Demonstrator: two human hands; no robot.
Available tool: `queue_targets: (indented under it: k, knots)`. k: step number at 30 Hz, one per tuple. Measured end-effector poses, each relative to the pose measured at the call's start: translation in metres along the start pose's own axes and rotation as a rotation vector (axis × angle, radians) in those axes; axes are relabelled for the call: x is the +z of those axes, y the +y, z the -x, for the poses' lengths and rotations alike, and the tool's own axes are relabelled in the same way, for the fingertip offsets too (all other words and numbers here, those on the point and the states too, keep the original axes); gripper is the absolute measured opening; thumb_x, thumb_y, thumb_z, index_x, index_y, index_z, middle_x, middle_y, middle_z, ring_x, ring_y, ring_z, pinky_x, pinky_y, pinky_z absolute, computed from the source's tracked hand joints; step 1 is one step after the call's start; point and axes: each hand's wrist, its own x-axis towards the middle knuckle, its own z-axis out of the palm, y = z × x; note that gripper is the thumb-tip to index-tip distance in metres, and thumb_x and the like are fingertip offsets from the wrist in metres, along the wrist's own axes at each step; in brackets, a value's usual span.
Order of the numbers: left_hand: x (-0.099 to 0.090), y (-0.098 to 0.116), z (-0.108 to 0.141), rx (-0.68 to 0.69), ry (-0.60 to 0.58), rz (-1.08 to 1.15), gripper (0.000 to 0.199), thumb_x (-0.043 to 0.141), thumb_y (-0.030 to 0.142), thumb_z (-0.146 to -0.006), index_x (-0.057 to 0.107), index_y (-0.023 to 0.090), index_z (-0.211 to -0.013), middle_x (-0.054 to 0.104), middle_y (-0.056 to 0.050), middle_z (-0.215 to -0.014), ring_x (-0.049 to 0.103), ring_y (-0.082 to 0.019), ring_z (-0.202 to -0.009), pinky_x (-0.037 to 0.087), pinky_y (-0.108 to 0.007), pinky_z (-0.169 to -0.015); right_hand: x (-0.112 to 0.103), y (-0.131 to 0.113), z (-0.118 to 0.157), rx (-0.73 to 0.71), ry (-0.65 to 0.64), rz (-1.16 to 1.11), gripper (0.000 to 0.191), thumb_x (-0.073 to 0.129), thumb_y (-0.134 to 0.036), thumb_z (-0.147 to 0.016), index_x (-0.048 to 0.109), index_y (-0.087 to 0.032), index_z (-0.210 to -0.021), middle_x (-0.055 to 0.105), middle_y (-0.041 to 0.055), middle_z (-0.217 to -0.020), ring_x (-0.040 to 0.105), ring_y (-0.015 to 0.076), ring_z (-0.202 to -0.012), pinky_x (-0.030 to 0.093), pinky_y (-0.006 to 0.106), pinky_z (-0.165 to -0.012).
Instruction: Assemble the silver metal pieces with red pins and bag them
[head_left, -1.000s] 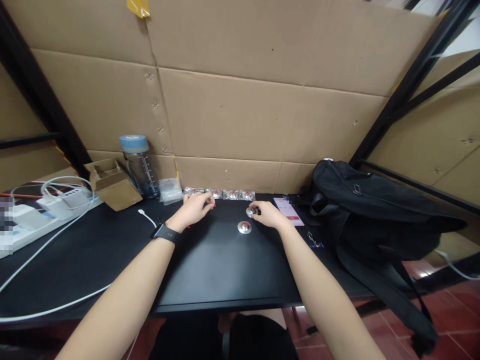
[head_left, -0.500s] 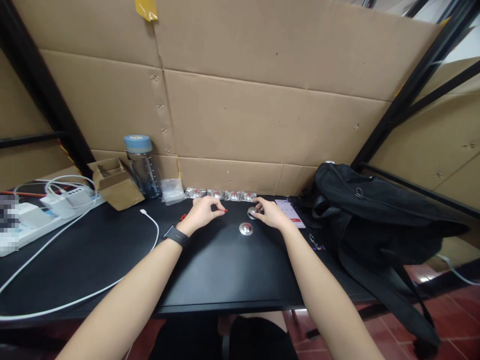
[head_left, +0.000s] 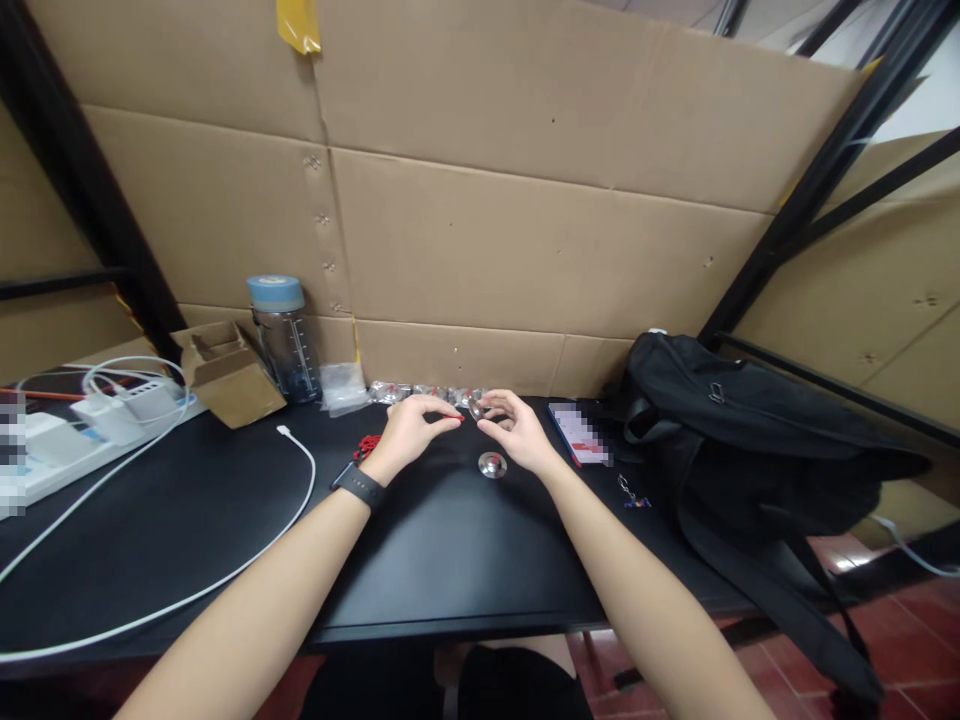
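Note:
My left hand (head_left: 412, 432), with a dark watch band at its wrist, pinches a small red cord (head_left: 460, 418) between thumb and fingertips; most of the cord is hidden. Close by on the right, my right hand (head_left: 517, 428) grips a small metal finger cymbal (head_left: 475, 409) by its edge, tilted up off the table. A second finger cymbal (head_left: 493, 465), a shiny domed disc with red at its centre, lies flat on the black table below the hands. Beside my left wrist is a bundle of red cords (head_left: 367, 445).
Several cymbals in clear plastic wrap (head_left: 390, 392) line the back by the cardboard wall. Clear bags (head_left: 343, 388), a bottle (head_left: 289, 345), an open box (head_left: 236, 385), a white cable (head_left: 304, 520) and a power strip (head_left: 112, 425) stand left. Right are a phone (head_left: 574, 430), keyring (head_left: 634, 495) and black bag (head_left: 720, 420).
My right hand has lifted the finger cymbal from the table and brought it left, close to my left hand. The left hand has shifted slightly right, still pinching the red cord.

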Motion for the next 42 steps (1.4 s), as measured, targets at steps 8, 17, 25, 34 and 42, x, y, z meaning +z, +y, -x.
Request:
queue_targets:
  k: [8, 17, 25, 34, 42]
  knots:
    - [0.009, 0.001, 0.001, -0.017, 0.05, 0.002, 0.013, 0.072, 0.04, -0.084, 0.078, 0.028, -0.086, 0.072, -0.002, -0.113, 0.063, -0.024, -0.112, 0.042, -0.042, -0.104, 0.024, -0.017, 0.006, -0.049, -0.019, -0.065, 0.037, 0.072, -0.034, -0.082, 0.06, -0.024, -0.116, 0.064, 0.0086, -0.123, 0.065, 0.0189, -0.101, 0.055, 0.027, -0.072]
    - [0.007, 0.016, 0.006, 0.012, 0.085, -0.184, 0.014, 0.066, 0.036, -0.088, 0.077, 0.027, -0.086, 0.067, -0.004, -0.114, 0.057, -0.026, -0.114, 0.035, -0.046, -0.102, 0.027, -0.021, 0.009, 0.027, -0.029, -0.115, 0.039, 0.072, -0.038, -0.082, 0.059, -0.024, -0.116, 0.065, 0.0102, -0.122, 0.068, 0.0237, -0.104, 0.06, 0.028, -0.063]
    - [0.005, 0.025, 0.011, 0.183, 0.117, -0.39, 0.014, 0.064, 0.027, -0.091, 0.077, 0.028, -0.085, 0.067, -0.005, -0.118, 0.051, -0.028, -0.118, 0.029, -0.049, -0.097, 0.026, -0.018, 0.01, 0.104, -0.029, -0.201, 0.039, 0.076, -0.038, -0.079, 0.061, -0.024, -0.112, 0.064, 0.0091, -0.127, 0.074, 0.0195, -0.085, 0.059, 0.023, -0.053]
    - [0.009, 0.023, 0.012, 0.218, 0.057, -0.444, 0.013, 0.064, 0.028, -0.091, 0.076, 0.026, -0.088, 0.066, -0.007, -0.119, 0.049, -0.03, -0.12, 0.028, -0.05, -0.096, 0.023, -0.007, 0.007, 0.233, -0.063, -0.246, 0.038, 0.078, -0.05, -0.075, 0.061, -0.021, -0.094, 0.072, 0.0073, -0.102, 0.075, 0.0261, -0.084, 0.051, 0.021, -0.041]
    - [0.012, 0.023, 0.011, 0.133, 0.033, -0.352, 0.014, 0.063, 0.032, -0.091, 0.075, 0.026, -0.088, 0.065, -0.006, -0.117, 0.05, -0.028, -0.116, 0.03, -0.045, -0.093, 0.005, -0.01, 0.005, 0.042, -0.137, 0.056, 0.025, 0.067, -0.044, -0.089, 0.066, -0.02, -0.094, 0.071, 0.0025, -0.08, 0.07, 0.0182, -0.072, 0.055, 0.029, -0.069]
